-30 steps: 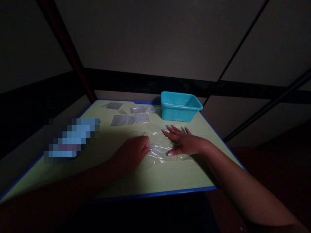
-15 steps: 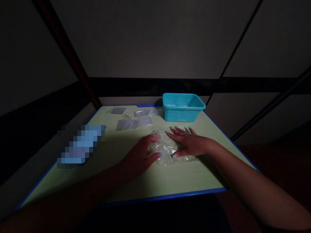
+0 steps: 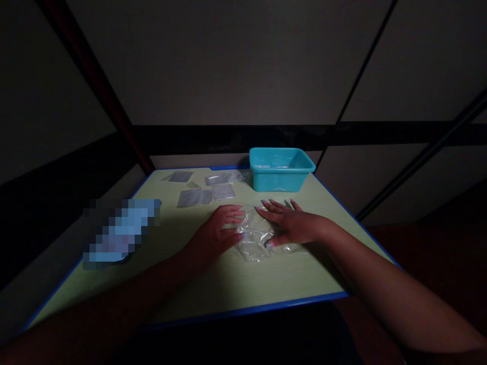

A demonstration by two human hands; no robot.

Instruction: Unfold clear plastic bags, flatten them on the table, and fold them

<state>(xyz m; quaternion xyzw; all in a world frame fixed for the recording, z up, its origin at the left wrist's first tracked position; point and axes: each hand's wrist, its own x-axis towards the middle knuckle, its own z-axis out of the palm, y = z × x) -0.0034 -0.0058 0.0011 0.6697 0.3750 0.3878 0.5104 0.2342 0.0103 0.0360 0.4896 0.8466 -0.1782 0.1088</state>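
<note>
A crinkled clear plastic bag [image 3: 254, 246] lies on the table in front of me. My right hand [image 3: 291, 223] rests on the bag's right part, fingers spread and palm down. At the bag's left edge is my left hand [image 3: 222, 230], its fingers stretched out and its thumb apart, the tips touching or just over the plastic. Neither hand grips anything. Part of the bag is hidden under my right hand.
A turquoise plastic basket [image 3: 281, 180] stands at the back right. Several flat translucent packets [image 3: 224, 191] lie at the back left. A blurred-out blue object [image 3: 124, 228] is on the left side. Blue edging [image 3: 266, 307] borders the pale table [image 3: 213, 299].
My left hand has drawn slightly left and its fingers have straightened from a curl. The bag's left part lies flatter. My right hand keeps its place on the bag. The view has shifted slightly.
</note>
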